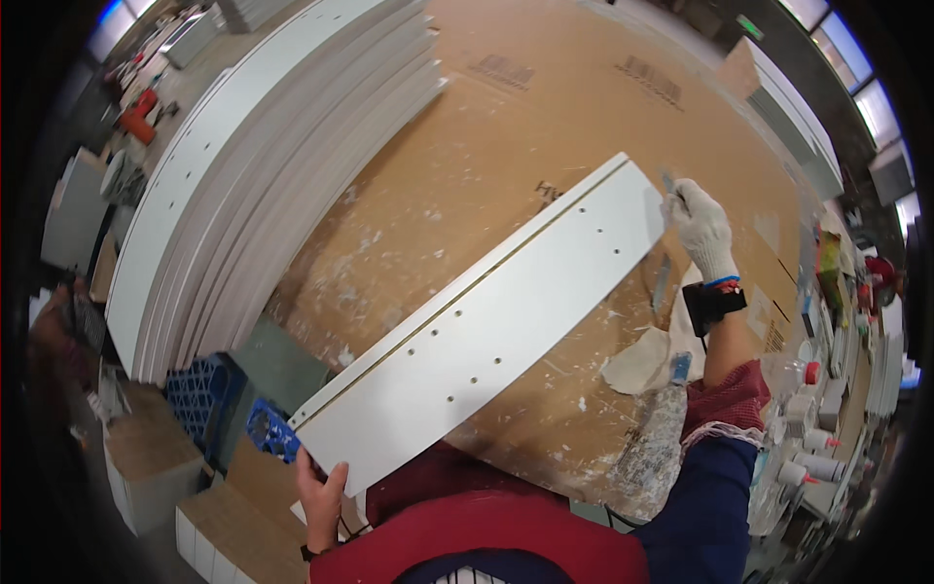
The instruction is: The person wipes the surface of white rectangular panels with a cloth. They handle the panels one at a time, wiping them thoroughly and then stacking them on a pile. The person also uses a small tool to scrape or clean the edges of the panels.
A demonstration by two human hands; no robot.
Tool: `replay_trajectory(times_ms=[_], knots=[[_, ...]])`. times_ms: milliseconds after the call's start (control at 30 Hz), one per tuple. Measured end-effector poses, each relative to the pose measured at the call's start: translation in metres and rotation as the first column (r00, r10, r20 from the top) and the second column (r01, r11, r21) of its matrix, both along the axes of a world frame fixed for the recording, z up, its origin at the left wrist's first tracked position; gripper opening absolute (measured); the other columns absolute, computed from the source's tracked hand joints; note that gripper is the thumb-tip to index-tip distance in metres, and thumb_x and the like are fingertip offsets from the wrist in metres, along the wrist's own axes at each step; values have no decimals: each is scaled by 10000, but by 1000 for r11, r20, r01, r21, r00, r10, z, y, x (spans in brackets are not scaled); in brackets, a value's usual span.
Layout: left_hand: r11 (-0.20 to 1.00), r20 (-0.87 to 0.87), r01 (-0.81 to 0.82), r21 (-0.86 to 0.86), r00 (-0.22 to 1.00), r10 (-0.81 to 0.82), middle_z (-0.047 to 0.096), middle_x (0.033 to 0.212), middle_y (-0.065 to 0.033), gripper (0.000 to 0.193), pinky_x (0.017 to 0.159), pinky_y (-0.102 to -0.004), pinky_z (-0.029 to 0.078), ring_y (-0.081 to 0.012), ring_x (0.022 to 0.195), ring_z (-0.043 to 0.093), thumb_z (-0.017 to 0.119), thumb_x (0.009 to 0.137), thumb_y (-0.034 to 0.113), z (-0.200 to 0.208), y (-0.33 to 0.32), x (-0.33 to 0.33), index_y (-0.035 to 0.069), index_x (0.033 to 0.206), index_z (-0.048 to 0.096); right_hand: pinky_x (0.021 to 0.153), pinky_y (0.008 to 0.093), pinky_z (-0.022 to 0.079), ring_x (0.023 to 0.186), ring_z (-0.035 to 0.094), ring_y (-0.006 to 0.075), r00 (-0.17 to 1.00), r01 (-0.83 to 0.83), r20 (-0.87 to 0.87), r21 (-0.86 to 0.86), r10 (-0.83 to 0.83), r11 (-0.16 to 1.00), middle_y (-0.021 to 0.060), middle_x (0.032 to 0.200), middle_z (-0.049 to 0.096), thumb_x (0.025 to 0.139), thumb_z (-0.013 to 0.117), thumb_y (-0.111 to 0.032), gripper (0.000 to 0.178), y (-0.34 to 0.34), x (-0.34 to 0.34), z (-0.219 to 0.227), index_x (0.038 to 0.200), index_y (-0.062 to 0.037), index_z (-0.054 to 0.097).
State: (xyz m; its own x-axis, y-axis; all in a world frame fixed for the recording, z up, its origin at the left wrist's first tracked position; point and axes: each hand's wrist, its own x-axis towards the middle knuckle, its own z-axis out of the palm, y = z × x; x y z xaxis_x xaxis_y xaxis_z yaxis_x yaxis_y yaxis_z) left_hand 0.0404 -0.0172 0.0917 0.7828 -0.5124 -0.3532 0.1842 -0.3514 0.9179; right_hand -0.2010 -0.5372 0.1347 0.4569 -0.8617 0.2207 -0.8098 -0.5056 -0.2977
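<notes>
A long white panel with a groove along one long edge and several drilled holes lies diagonally over the cardboard-covered table. My left hand, bare, grips its near left end, thumb against the panel and fingers round the edge. At the far right end is my right hand, in a white knitted glove, closed on a small thin grey tool beside the panel's edge. Most of that tool is hidden by the fingers, and its kind is unclear. Below this hand, a grey blade-like piece lies near a whitish cloth.
Many white panels are stacked at the left. A blue plastic crate and cardboard boxes stand at lower left. White boards are piled at the far right, with several bottles along the right side. Brown cardboard covers the table.
</notes>
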Motion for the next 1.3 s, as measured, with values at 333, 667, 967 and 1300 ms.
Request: replay_trajectory(times_ms=[333,667,967,1300], knots=[[998,-78,-8,-65,997,3,608,1099,-117,512,806,-250,466,-133,954,595,614,829,60,6,-4,-5,-47,1280,396,706,474,472,831,605,377,965,-97,-248,-25,88,995,152,915,626,912,469,-277,192,67,74,-11,970,-109,542],[981,-45,6,-196,999,-15,597,1137,-127,568,839,-254,456,-133,981,582,612,845,63,-8,-7,-7,-71,1329,346,693,448,507,780,622,382,817,-482,-263,179,514,858,183,914,597,853,451,-90,99,237,173,4,937,-45,477],[913,-173,-73,-402,985,2,624,974,-78,605,679,-225,483,-79,801,590,607,843,33,-21,2,-7,-79,1358,310,708,449,475,828,599,374,818,-572,18,135,575,809,184,910,615,891,487,-230,186,258,174,7,996,-92,553],[921,-150,-38,-388,989,-22,462,713,8,664,504,-198,450,-39,596,474,600,837,-2,-25,12,-17,-54,1401,253,717,499,475,832,599,415,851,-344,-353,187,389,920,197,921,615,918,447,-248,189,283,192,4,977,-78,505]])
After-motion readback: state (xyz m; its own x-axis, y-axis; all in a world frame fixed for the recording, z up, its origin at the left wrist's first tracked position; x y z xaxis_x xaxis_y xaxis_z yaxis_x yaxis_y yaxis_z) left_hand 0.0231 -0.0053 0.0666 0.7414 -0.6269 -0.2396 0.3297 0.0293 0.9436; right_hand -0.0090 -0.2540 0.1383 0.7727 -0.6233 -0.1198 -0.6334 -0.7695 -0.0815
